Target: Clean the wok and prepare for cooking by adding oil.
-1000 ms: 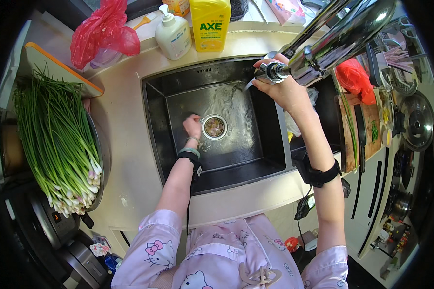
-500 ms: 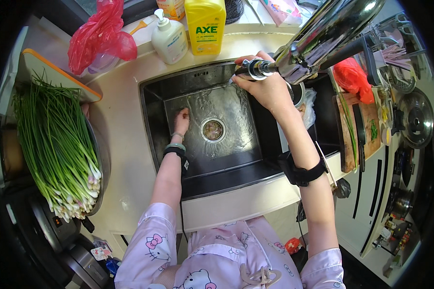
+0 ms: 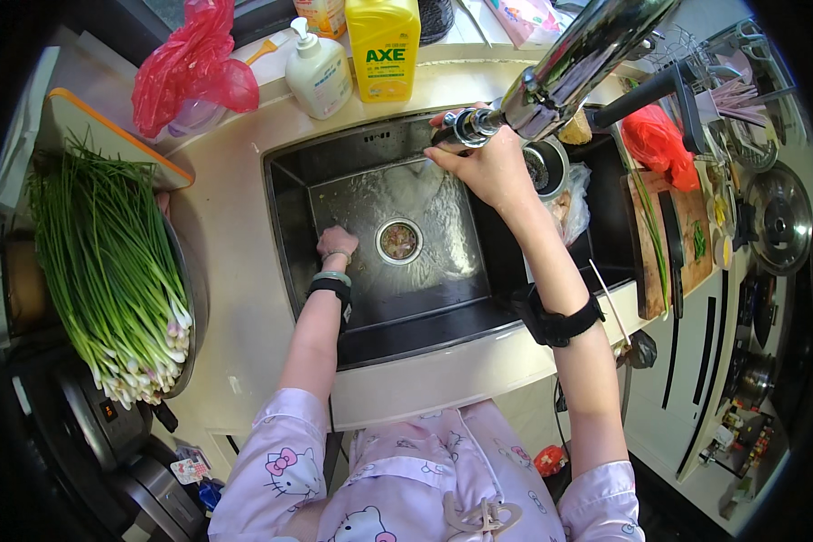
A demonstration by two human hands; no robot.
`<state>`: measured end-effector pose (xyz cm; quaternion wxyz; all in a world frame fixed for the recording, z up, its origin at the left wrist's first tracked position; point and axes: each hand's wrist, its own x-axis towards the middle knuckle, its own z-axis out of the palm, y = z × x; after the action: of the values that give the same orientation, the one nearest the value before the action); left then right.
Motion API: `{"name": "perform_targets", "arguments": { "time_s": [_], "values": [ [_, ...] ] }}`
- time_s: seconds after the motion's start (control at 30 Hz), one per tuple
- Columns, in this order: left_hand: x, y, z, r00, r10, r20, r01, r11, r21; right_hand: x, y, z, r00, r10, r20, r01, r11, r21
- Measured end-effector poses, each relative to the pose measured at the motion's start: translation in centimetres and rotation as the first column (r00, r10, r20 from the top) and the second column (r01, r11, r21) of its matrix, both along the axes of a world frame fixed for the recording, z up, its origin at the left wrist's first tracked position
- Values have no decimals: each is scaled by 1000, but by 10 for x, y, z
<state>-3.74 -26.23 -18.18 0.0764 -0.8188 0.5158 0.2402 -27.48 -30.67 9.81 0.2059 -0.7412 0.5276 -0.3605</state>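
My right hand (image 3: 499, 176) is wrapped around the chrome and black spray head (image 3: 456, 134) of the tap (image 3: 551, 95), above the far right of the dark sink basin (image 3: 434, 307). Low in the basin, left of the round drain strainer (image 3: 398, 241), my left hand (image 3: 338, 242) is closed with its fingers curled under; whatever it may hold is hidden. Small food scraps sit in the strainer, and a thin film of water shines on the basin floor.
Left of the sink, a pan (image 3: 196, 312) holds a heap of spring onions (image 3: 108, 271). A white pump bottle (image 3: 319, 77) and yellow bottle (image 3: 382, 72) stand behind it. Rightward are a metal pot (image 3: 551, 163), a plastic bag (image 3: 576, 203) and a chopping board (image 3: 646, 248) with a knife (image 3: 674, 257).
My left hand has moved nearer and turned its back up, its fingers now curled. The spray head in my right hand has shifted slightly left, the tap moving with it.
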Motion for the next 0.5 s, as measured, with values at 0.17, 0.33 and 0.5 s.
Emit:
{"name": "perform_targets", "arguments": {
  "time_s": [0.17,0.33,0.5],
  "values": [
    [11,14,-15,832,227,-506,175,759,628,10,-3,-2,982,-14,188,-15,989,147],
    [-18,27,-56,527,357,-771,61,889,454,30,-2,-3,986,32,161,-52,991,124],
    [-57,21,-44,652,136,-746,90,963,255,54,3,-9,892,102,441,-180,974,137]
  ]
}}
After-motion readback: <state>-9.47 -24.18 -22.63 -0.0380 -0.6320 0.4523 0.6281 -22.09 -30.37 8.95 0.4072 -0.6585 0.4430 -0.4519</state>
